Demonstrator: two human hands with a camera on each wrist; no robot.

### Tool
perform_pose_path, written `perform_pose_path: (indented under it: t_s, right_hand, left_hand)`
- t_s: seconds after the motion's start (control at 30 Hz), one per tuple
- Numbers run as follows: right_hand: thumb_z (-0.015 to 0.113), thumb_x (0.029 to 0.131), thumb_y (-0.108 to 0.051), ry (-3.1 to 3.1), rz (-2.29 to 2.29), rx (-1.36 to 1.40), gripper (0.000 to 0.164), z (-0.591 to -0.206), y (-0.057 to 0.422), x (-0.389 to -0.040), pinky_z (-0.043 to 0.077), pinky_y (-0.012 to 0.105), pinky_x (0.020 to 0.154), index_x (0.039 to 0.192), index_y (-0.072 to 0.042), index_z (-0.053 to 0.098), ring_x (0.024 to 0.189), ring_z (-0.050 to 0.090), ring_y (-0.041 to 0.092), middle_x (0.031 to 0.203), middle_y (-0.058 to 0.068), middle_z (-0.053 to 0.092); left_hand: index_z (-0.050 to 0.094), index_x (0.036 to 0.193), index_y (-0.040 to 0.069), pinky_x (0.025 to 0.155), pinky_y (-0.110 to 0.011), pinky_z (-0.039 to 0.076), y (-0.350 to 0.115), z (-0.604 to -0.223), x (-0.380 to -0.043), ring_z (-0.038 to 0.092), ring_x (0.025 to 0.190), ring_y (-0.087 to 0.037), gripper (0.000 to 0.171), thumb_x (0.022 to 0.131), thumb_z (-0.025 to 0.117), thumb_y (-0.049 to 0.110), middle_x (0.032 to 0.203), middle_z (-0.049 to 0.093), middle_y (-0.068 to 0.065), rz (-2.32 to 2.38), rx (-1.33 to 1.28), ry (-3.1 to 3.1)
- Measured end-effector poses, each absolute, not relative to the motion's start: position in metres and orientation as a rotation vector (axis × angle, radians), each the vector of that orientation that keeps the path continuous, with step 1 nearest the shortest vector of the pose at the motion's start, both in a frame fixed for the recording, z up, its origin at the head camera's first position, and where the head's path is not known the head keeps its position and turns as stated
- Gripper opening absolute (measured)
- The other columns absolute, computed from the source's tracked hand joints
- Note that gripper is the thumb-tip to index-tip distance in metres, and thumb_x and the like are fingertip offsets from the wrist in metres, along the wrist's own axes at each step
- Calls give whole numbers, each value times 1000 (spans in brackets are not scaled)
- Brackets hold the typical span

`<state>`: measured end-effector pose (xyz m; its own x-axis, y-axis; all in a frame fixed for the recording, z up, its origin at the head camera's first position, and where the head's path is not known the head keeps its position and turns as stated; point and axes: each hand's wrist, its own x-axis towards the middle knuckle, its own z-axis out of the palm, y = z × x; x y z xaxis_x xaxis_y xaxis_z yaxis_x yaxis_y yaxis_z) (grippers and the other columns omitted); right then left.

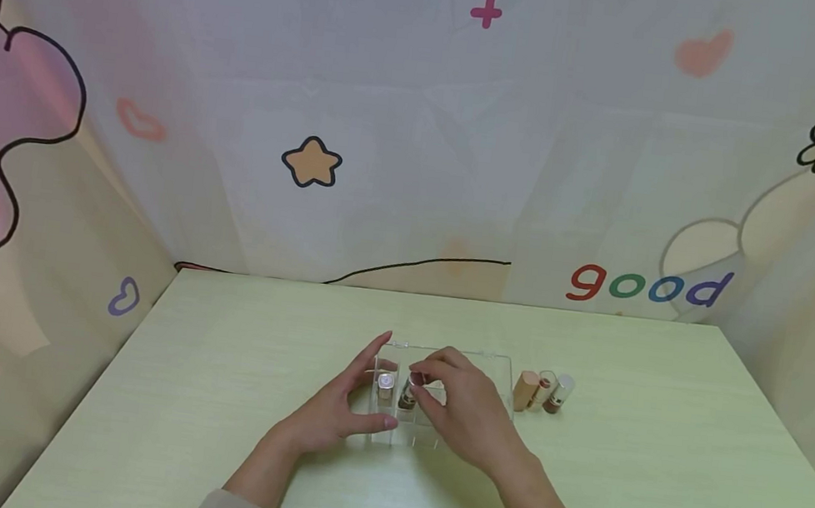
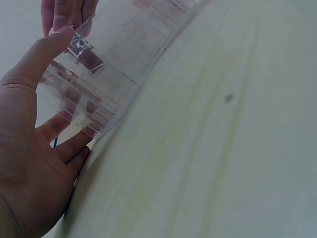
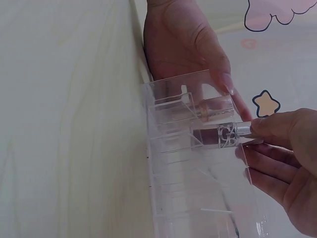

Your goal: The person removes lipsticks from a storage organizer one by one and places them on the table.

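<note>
A clear plastic lipstick organizer (image 1: 512,383) with dividers stands on the table. My left hand (image 1: 328,419) grips its left end, thumb along the front and fingers around the side and back. Between thumb and fingertips, my right hand (image 1: 472,416) pinches the silver top of a lipstick (image 3: 225,135). This tube has a dark lower part, which sits inside a slot of the organizer. Another lipstick (image 1: 385,386), with a pale, shiny case, stands in the compartment at the left end.
Right of the organizer, three more lipsticks stand close together on the table: a tan one (image 1: 525,391), one with a clear cap (image 1: 542,392) and a silver-topped one (image 1: 558,394). A printed curtain (image 1: 418,163) hangs behind the pale wooden table (image 1: 217,333).
</note>
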<state>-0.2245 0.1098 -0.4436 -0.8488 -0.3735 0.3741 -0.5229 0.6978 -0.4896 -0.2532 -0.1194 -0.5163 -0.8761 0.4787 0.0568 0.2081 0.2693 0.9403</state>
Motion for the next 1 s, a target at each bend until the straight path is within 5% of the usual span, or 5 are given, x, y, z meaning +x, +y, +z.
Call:
perform_pose_path:
  t_s: [1.0]
  right_hand:
    - [81,90,-13,-2523,901,617,25,-415,139,-224,59,33,79,115,-12,78,94,73,12,107,-5,72]
  left_hand:
    - [14,157,61,125,-65,19,-118,-517,-253,41,151,-25,107,85,87,33,153,50,7,1645,602,2298]
